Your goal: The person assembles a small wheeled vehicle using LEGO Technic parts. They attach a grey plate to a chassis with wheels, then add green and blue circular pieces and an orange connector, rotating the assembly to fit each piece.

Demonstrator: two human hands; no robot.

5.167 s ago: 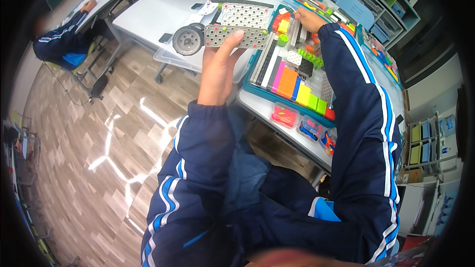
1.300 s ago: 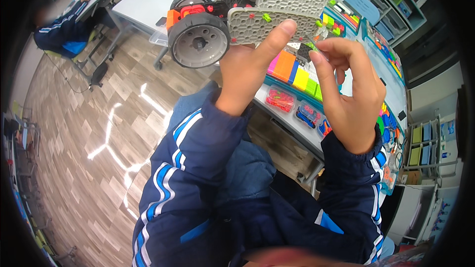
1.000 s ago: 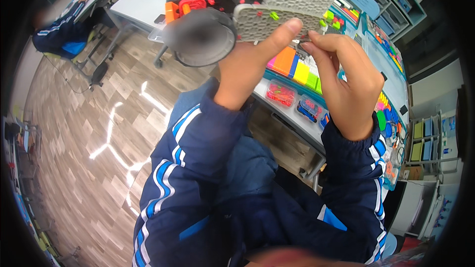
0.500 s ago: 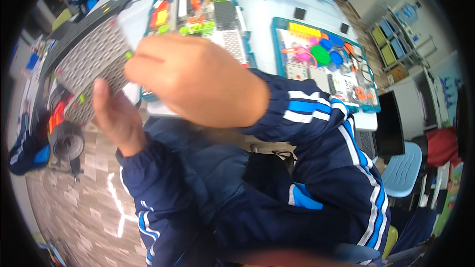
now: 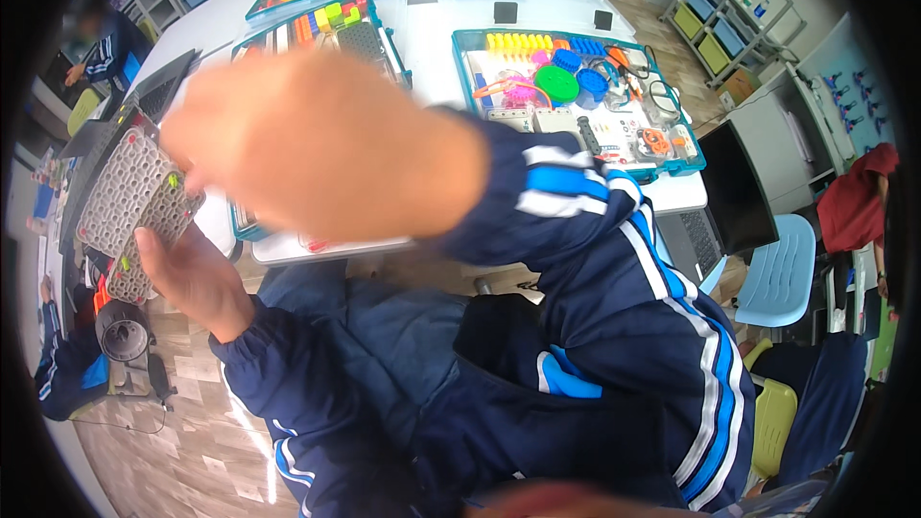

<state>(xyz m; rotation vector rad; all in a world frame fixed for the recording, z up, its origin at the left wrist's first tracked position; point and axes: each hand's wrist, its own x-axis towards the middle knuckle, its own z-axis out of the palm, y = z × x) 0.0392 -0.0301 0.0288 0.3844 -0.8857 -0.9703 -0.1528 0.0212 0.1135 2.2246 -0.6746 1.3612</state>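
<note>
My left hand (image 5: 192,278) grips a grey perforated building plate (image 5: 129,197) by its lower edge, out to my left beyond the table's edge. Small lime-green pegs sit in the plate. A black wheel with an orange part (image 5: 122,329) hangs beneath it. My right hand (image 5: 307,144) is large and blurred close to the camera, and its fingertips reach the plate's right edge. The blur hides whether they pinch anything. Both arms wear dark blue sleeves with white and blue stripes.
On the white table (image 5: 451,29) lie several teal trays of coloured building parts, one in front (image 5: 576,86) and one to the left (image 5: 326,29). A laptop (image 5: 739,192) and a light blue chair (image 5: 787,269) are at right. Other people sit at far left (image 5: 106,38).
The view has swung to the right along the table. The plate with the wheel went from upper centre to the left side, and my right hand swept across in front of the camera.
</note>
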